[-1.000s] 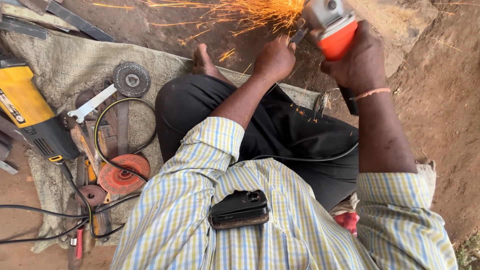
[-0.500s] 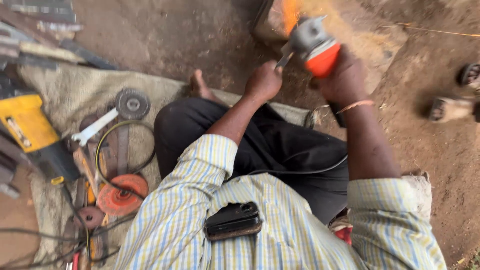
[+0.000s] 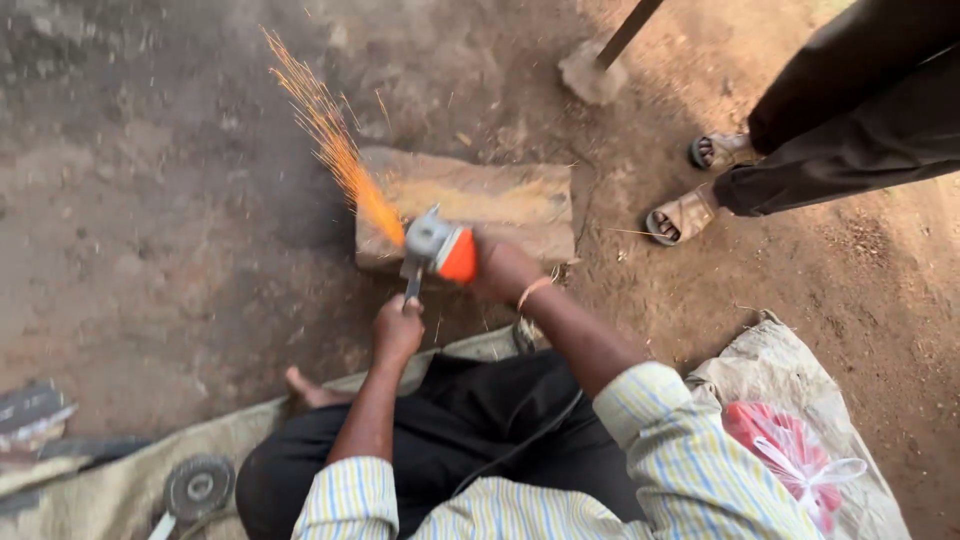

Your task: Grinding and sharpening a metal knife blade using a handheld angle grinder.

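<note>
My right hand (image 3: 503,270) grips an orange and grey angle grinder (image 3: 441,249) held over the near edge of a flat stone block (image 3: 487,205) on the dirt. My left hand (image 3: 398,331) is closed on a thin metal piece (image 3: 413,288) that meets the grinder's disc. A stream of orange sparks (image 3: 335,150) flies up and to the left from the contact point. I sit cross-legged in dark trousers and a striped shirt, with a bare foot (image 3: 310,392) out to the left.
Another person's legs and sandalled feet (image 3: 690,210) stand at the upper right, near a rod set in a lump (image 3: 595,70). A sack with a red bag (image 3: 790,450) lies at the right. A grinding disc (image 3: 197,487) rests on cloth at the lower left.
The view has tilted up and away from the tools on the cloth. The stone block and the other person's legs have come into sight. Sparks now stream up-left.
</note>
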